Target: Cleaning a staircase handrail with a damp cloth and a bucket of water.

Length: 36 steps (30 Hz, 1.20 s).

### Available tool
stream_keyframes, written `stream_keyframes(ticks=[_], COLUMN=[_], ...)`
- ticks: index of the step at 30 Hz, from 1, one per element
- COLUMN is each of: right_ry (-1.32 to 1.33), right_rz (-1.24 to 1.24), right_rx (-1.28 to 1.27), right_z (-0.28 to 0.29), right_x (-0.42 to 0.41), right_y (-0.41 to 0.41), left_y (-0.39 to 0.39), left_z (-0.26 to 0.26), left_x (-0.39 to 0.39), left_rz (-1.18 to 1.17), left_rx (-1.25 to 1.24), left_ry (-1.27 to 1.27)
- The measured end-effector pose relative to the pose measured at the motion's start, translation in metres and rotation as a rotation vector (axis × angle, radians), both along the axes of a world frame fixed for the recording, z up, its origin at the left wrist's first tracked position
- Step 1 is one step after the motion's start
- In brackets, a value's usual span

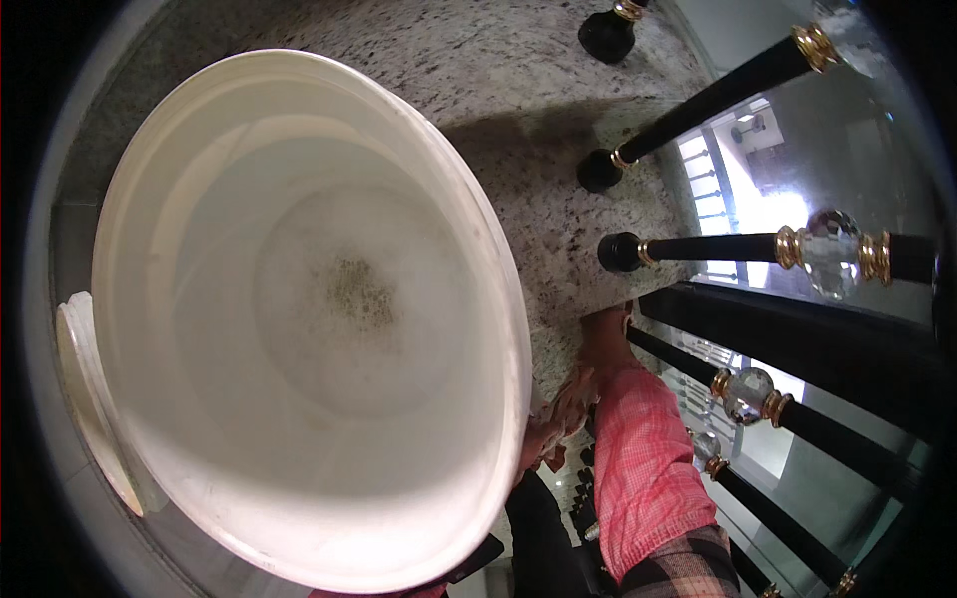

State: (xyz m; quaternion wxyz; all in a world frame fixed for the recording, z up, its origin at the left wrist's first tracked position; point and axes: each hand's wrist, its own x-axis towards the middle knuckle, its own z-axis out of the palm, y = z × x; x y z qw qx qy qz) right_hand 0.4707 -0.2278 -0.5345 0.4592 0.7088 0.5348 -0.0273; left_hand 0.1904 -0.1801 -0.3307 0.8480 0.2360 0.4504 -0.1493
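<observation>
A large round white plastic tub (359,448), its open mouth facing the camera, fills the left and middle of the head view. Brownish specks mark its inner bottom; whether liquid lies in it, I cannot tell. At the tub's right outer side my right hand (557,426) holds it, fingers partly hidden behind the rim. The forearm bears a pink checked sleeve (647,463), with darker plaid cloth near the bottom edge. My left hand is out of view; a bit of reddish cloth shows under the tub at the bottom.
Speckled granite steps (553,202) lie behind the tub. Along the right run black balusters (710,248) with gold rings and faceted clear balls, beside a thick black post (785,351) and glossy, reflecting surfaces. A white rounded object (93,404) stands at the tub's left.
</observation>
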Motion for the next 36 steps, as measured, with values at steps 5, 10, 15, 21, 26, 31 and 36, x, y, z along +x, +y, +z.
stream_keyframes(ticks=[5, 10, 15, 21, 26, 31, 36], right_ry=[0.366, 0.247, -0.030, 0.266, 0.126, 0.431, 0.586], right_rz=[-0.804, -0.390, -0.109, 0.062, 0.531, 0.061, -0.395], right_rx=[-0.163, -0.004, -0.044, -0.536, -0.132, 0.086, 0.413], right_z=[0.099, 0.215, 0.298, 0.400, 0.415, 0.385, 0.382], right_x=[-0.066, -0.071, -0.082, -0.150, -0.129, -0.154, -0.159], right_y=[0.101, 0.073, 0.044, 0.074, -0.009, 0.011, 0.015], left_y=[0.008, 0.008, 0.009, 0.009, -0.010, -0.003, -0.003], left_z=[0.023, 0.089, 0.159, 0.205, 0.196, 0.184, 0.135], left_x=[-0.038, -0.040, -0.050, -0.070, -0.072, -0.079, -0.115], left_rz=[0.006, 0.018, 0.048, -0.003, -0.105, -0.076, 0.136], left_rx=[0.020, 0.003, -0.040, -0.049, -0.085, -0.061, 0.019], left_ry=[0.008, -0.119, -0.325, -0.433, -0.403, -0.428, -0.177])
